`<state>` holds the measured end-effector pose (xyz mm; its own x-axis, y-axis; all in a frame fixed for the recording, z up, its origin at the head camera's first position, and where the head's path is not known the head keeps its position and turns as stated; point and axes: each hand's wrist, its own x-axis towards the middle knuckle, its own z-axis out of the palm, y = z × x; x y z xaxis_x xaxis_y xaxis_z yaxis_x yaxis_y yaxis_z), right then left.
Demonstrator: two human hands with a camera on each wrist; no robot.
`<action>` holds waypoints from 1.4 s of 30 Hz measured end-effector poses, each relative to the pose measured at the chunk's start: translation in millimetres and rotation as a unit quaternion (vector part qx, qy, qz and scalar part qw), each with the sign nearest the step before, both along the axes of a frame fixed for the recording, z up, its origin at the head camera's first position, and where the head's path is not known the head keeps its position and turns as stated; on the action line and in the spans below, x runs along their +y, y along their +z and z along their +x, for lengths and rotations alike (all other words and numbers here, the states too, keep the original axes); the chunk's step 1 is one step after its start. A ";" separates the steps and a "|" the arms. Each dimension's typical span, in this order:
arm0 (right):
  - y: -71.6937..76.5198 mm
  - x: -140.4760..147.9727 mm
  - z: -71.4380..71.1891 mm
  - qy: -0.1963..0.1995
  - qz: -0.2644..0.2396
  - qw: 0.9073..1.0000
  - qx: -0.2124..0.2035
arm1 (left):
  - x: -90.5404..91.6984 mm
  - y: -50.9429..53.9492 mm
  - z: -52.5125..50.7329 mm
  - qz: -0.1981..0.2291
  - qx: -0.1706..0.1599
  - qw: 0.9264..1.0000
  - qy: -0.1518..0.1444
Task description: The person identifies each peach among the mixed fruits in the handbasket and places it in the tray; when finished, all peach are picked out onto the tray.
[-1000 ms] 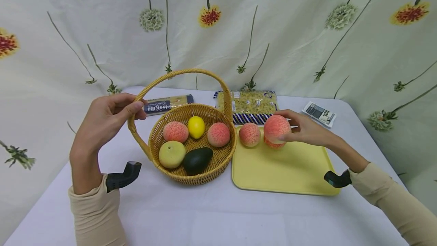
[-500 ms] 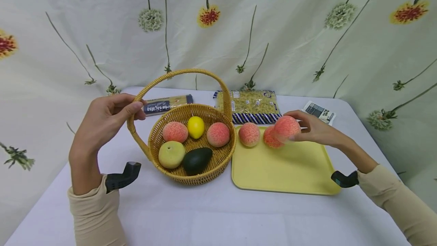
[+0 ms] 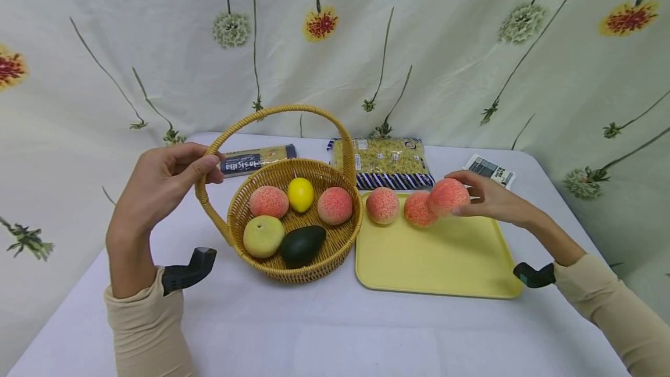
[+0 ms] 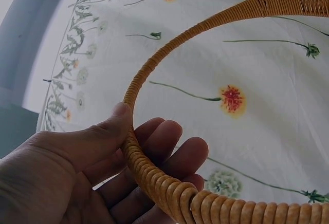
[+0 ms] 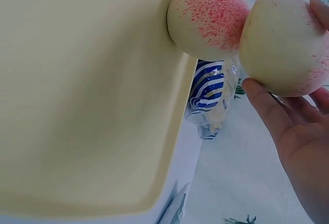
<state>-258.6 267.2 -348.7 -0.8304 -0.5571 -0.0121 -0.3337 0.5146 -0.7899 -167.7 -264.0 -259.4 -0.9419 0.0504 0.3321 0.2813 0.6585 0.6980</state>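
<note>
My left hand point(image 3: 173, 176) grips the left side of the wicker basket's handle point(image 4: 149, 167), thumb on one side and fingers curled behind. Inside the basket point(image 3: 295, 277) lie two peaches, a yellow lemon point(image 3: 300, 195), a pale green round fruit point(image 3: 264, 237) and a dark avocado point(image 3: 303, 246). Over the back of the yellow tray point(image 3: 434, 266) my right hand point(image 3: 489, 198) holds a pink peach point(image 3: 448, 196) between thumb and fingers. Two more peaches sit on the tray's back left: one point(image 3: 382, 206) near the basket, another point(image 5: 208, 23) beside the held peach.
Behind the basket lies a dark-labelled pasta packet point(image 3: 256, 160). A clear bag of pasta point(image 3: 384, 159) with a striped end lies behind the tray. A small white packet point(image 3: 489, 171) is at the back right. A flower-patterned cloth hangs behind the white table point(image 3: 314, 336).
My right hand has moved right with the held peach, uncovering more of the peach behind it on the tray. The left hand stays on the basket handle.
</note>
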 end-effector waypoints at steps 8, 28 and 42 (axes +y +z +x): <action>-2.9 7.9 -1.1 -0.019 -0.001 1.000 -0.012 | 0.0 0.2 0.1 -0.001 0.000 1.000 0.001; -12.9 23.4 -9.9 -0.040 0.017 0.998 -0.046 | 0.2 0.9 0.4 -0.001 -0.002 1.000 0.006; -20.2 34.1 -13.7 -0.021 0.039 0.998 -0.039 | 1.1 0.4 0.5 0.000 -0.004 1.000 0.007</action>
<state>-272.3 301.3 -368.8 -0.8481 -0.5162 -0.1199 -0.2492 0.5881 -0.7694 -167.2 -262.9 -258.9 -0.9452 0.0380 0.3242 0.2667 0.6625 0.7000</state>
